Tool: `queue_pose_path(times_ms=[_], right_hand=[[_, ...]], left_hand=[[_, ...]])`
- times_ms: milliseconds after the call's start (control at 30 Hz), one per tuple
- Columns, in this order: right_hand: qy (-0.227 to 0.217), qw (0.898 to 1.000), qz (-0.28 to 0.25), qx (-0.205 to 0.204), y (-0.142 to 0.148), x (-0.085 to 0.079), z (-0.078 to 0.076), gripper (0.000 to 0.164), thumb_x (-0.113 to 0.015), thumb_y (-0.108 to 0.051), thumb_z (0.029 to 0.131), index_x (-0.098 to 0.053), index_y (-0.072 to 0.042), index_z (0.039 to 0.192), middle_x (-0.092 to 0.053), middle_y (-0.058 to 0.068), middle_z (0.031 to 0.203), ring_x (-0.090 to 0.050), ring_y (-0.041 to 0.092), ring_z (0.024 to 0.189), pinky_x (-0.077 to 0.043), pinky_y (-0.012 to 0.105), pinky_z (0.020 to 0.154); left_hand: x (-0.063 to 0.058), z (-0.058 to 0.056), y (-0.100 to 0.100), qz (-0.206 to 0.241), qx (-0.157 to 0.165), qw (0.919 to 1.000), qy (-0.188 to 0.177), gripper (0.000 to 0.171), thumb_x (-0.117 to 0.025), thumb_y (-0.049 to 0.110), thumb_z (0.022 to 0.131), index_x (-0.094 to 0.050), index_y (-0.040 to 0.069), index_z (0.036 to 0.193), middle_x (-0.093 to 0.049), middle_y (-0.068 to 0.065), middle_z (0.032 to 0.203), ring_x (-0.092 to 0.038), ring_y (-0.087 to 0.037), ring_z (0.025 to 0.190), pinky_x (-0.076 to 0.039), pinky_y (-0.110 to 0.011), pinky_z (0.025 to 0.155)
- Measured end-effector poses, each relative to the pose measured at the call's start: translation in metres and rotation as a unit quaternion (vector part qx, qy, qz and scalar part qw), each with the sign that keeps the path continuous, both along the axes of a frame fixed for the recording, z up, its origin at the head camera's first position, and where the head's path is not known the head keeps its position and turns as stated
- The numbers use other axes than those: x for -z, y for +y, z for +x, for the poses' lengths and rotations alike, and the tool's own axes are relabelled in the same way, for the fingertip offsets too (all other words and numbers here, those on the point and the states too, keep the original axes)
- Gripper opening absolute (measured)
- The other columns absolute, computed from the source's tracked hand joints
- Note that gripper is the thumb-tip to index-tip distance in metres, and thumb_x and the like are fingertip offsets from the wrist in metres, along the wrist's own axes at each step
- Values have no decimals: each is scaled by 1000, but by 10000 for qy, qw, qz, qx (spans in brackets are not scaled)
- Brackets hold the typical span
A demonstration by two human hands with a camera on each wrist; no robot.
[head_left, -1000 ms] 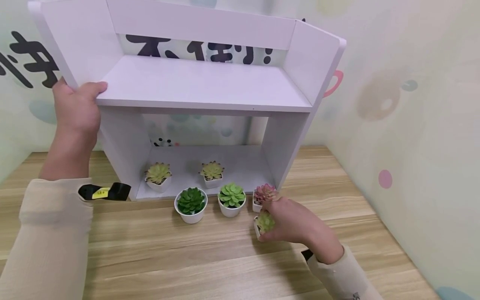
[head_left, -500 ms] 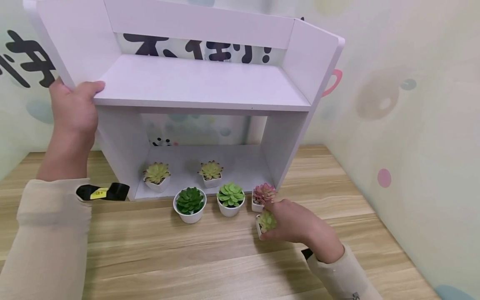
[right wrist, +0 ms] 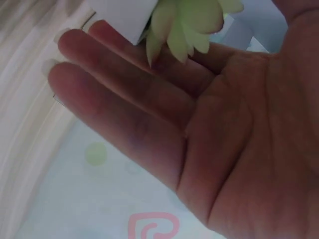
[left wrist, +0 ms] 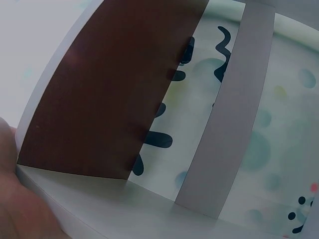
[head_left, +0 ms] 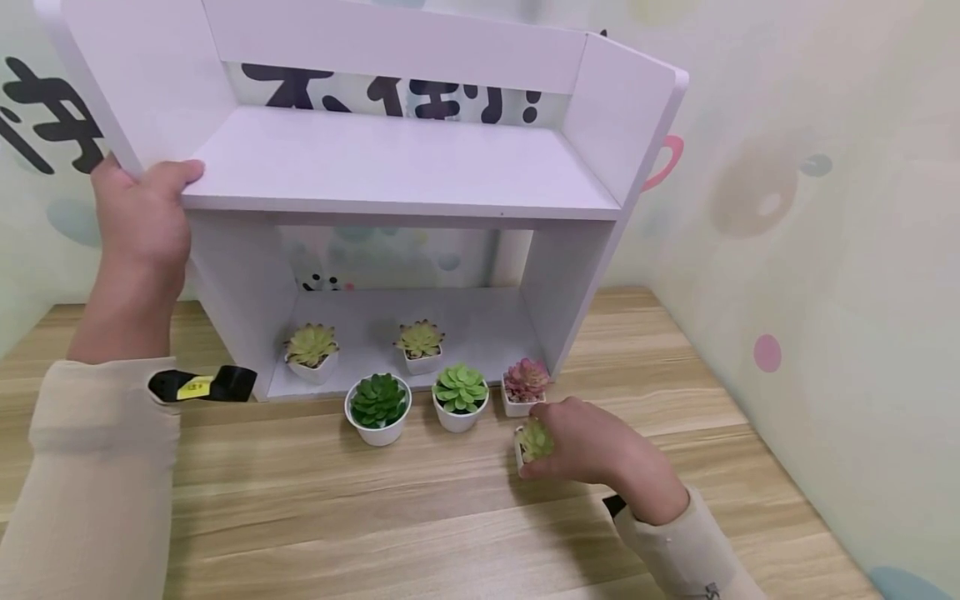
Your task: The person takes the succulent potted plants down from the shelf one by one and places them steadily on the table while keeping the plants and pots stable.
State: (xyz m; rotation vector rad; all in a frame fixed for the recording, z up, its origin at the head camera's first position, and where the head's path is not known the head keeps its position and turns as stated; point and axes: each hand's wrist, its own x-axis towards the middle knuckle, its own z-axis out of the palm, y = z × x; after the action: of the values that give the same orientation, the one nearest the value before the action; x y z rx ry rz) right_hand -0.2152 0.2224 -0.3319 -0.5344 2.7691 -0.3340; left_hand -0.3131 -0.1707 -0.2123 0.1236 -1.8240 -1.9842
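Bench [head_left: 337,517]: white shelf [head_left: 405,162] is supported.
Left hand [head_left: 146,221]: shelf's side is gripped.
Right hand [head_left: 592,446]: pale succulent [head_left: 534,440] is pinched.
Clearance: pink succulent [head_left: 526,381] should not be knocked.

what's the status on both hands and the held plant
Left hand gripping white shelf, left side. Right hand holding pale green plant. Pink plant close beyond, possibly in the way.

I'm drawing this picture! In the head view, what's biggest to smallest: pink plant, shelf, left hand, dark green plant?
1. Shelf
2. Left hand
3. Dark green plant
4. Pink plant
Real plant sizes are unsure: dark green looks nearer.
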Motion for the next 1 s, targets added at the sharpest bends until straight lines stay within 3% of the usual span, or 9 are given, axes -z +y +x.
queue_pose_path(times_ms=[200,433,667,833,1000], right_hand=[[101,9999,10,-38,0,1,-1,35,-86,-36,73,-64,-12,85,-57,-4,71,-53,13,66,-45,32,65],[125,9997,-111,-169,1,4,-4,36,-85,-34,73,-65,-11,93,-57,-5,71,-53,12,66,-45,31,64],[206,9994,-85,-267,2,4,-5,47,-87,-37,73,-66,-8,104,-60,-4,77,-54,12,71,-47,33,68],[219,9995,-52,-200,2,4,-6,67,-88,-42,71,-66,-4,122,-72,2,97,-63,14,84,-52,40,80],[232,9994,18,-252,4,2,-5,81,-87,-46,72,-60,-4,135,-73,9,119,-69,21,102,-53,44,92]], left_hand=[[0,0,1,26,49,9999,86,51,-47,18,101,-33,21,150,-39,10,150,-26,-8,149,-6,-29,124],[1,0,0,40,41,9999,116,50,-46,18,102,-34,21,150,-40,9,151,-27,-9,149,-6,-29,124],[1,-1,0,72,-13,9999,144,50,-48,17,101,-35,19,149,-40,9,149,-28,-9,148,-8,-27,124],[1,-1,-1,89,-52,9998,147,50,-48,17,100,-36,18,149,-42,9,148,-29,-9,148,-9,-27,124],[2,-2,0,54,-25,10000,59,52,-48,18,101,-33,20,150,-39,9,151,-28,-9,148,-8,-29,124]])
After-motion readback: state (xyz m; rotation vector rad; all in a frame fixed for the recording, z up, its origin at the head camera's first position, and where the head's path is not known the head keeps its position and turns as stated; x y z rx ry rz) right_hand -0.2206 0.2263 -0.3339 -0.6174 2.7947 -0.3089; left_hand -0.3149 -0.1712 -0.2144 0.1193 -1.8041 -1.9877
